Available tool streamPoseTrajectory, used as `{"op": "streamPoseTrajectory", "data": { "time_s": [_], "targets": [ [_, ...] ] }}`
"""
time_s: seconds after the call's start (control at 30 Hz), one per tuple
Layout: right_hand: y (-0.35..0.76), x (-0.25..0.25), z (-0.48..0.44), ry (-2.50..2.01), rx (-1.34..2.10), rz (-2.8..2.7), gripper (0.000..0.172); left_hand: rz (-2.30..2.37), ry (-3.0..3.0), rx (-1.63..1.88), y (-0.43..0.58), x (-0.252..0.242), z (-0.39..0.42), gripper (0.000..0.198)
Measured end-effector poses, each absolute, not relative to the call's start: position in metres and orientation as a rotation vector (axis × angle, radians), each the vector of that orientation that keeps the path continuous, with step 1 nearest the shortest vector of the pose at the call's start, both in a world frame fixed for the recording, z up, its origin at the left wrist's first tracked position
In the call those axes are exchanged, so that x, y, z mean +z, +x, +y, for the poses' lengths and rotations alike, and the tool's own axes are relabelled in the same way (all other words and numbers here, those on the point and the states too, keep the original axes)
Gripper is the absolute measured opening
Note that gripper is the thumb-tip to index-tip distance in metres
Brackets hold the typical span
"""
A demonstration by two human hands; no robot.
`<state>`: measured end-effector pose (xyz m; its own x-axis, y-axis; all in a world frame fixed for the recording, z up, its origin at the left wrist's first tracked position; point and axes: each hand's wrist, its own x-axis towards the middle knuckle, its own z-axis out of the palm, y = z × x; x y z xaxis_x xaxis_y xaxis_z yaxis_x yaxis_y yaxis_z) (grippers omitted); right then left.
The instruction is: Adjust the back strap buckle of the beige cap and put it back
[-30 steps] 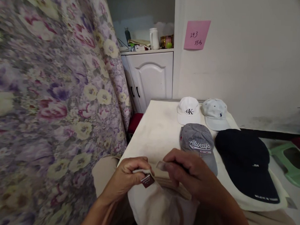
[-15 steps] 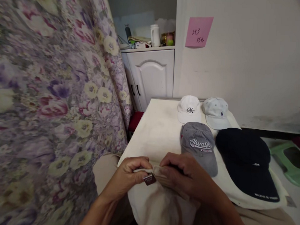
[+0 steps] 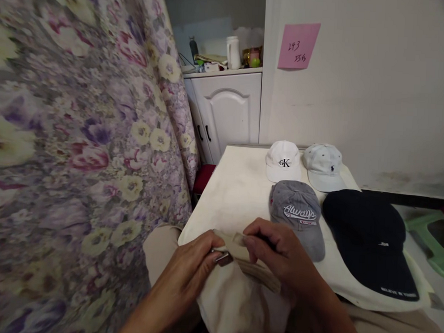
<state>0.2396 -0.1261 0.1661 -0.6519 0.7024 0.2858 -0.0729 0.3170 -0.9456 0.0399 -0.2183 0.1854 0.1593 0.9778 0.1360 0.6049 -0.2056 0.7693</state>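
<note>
A cream cap (image 3: 234,299) is held over my lap at the near edge of the table, its strap and inner band turned up. My left hand (image 3: 192,263) pinches the strap beside a small metal buckle (image 3: 223,259). With thumb and fingers closed, my right hand (image 3: 273,247) grips the strap and band on the other side. Just beyond my right hand lies a grey cap (image 3: 297,216) with white "Always" lettering. A large black cap (image 3: 366,236) rests to its right. Behind them sit a white cap (image 3: 283,162) and a pale blue cap (image 3: 324,166).
The caps lie on a cream-covered table (image 3: 228,186). A flowered curtain (image 3: 86,155) hangs close on the left. Beyond are a white cabinet (image 3: 232,110) and a wall with a pink note (image 3: 298,46). A green stool (image 3: 432,242) stands at the right.
My left hand has turned over the strap, its back now facing up, and the buckle has tilted. The strap end sticks up more between my hands. The view has shifted slightly left.
</note>
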Motion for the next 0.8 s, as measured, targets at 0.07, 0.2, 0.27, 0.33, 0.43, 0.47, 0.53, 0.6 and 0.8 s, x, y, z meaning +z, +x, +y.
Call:
{"op": "streamPoseTrajectory", "data": {
  "time_s": [0.07, 0.2, 0.27, 0.33, 0.43, 0.47, 0.53, 0.6, 0.8],
  "targets": [
    [0.24, 0.164, -0.127, -0.562, 1.404, -1.891, 0.016, 1.444, 1.757, 0.87, 0.039, 0.179, -0.216, 0.016],
    [0.241, 0.161, -0.126, -0.594, 1.422, -1.906, 0.017, 1.288, 1.533, 0.862, 0.031, 0.168, -0.21, 0.019],
    [0.24, 0.16, -0.126, -0.601, 1.425, -1.908, 0.017, 1.228, 1.451, 0.874, 0.027, 0.165, -0.209, 0.02],
    [0.239, 0.16, -0.126, -0.592, 1.449, -1.913, 0.016, 1.184, 1.39, 0.892, 0.023, 0.161, -0.207, 0.023],
    [0.238, 0.158, -0.127, -0.55, 1.515, -1.922, 0.015, 1.142, 1.334, 0.914, 0.019, 0.156, -0.205, 0.029],
    [0.237, 0.156, -0.128, -0.535, 1.533, -1.925, 0.016, 1.133, 1.32, 0.918, 0.019, 0.155, -0.204, 0.031],
    [0.237, 0.153, -0.128, -0.52, 1.557, -1.929, 0.017, 1.127, 1.303, 0.927, 0.018, 0.152, -0.203, 0.033],
    [0.235, 0.15, -0.128, -0.514, 1.584, -1.921, 0.019, 1.122, 1.305, 0.934, 0.018, 0.151, -0.203, 0.034],
    [0.23, 0.135, -0.128, -0.497, 1.763, -1.818, 0.023, 1.141, 1.321, 0.918, 0.02, 0.15, -0.201, 0.034]
  ]
}}
